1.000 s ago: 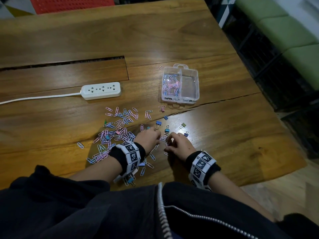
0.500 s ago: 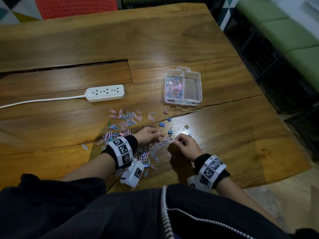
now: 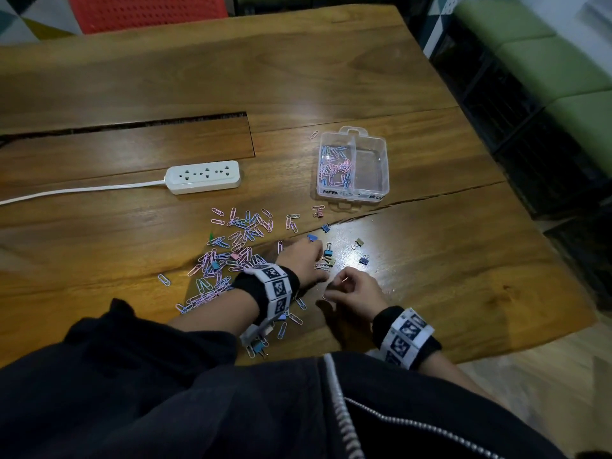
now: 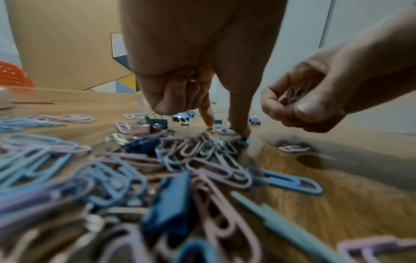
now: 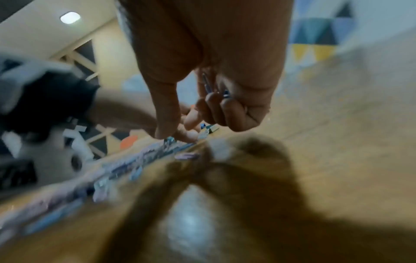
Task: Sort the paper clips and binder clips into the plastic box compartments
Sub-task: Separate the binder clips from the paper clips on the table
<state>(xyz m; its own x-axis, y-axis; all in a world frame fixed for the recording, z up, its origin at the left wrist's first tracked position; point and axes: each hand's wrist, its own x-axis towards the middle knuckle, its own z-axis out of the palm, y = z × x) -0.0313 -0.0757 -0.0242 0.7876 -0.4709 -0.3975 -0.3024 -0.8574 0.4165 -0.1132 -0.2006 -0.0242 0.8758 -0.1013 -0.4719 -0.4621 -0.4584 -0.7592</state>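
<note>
The clear plastic box [image 3: 381, 167] stands open; its left compartment holds pink and blue paper clips [image 3: 334, 168] and its right one looks bare. Loose paper clips [image 3: 231, 250] lie scattered left of my hands, small binder clips [image 3: 358, 243] just beyond them. My left hand [image 3: 306, 260] has thumb and forefinger down on clips on the wood [image 4: 225, 129], its other fingers curled with a glint of wire in their fold. My right hand [image 3: 351, 288] sits close beside it, its curled fingers holding a bunch of paper clips [image 4: 299, 90], also showing in the right wrist view [image 5: 208, 85].
A white power strip [image 3: 205, 177] with its cord lies at the left. A long slot [image 3: 132, 125] and a crack [image 3: 430, 198] run across the wooden table [image 3: 298, 61]. The table's edge is close on the right, with a green bench [image 3: 546, 61] beyond.
My left hand has reached a little forward and right, toward the binder clips. My right hand has drawn slightly back toward me, still holding its clips.
</note>
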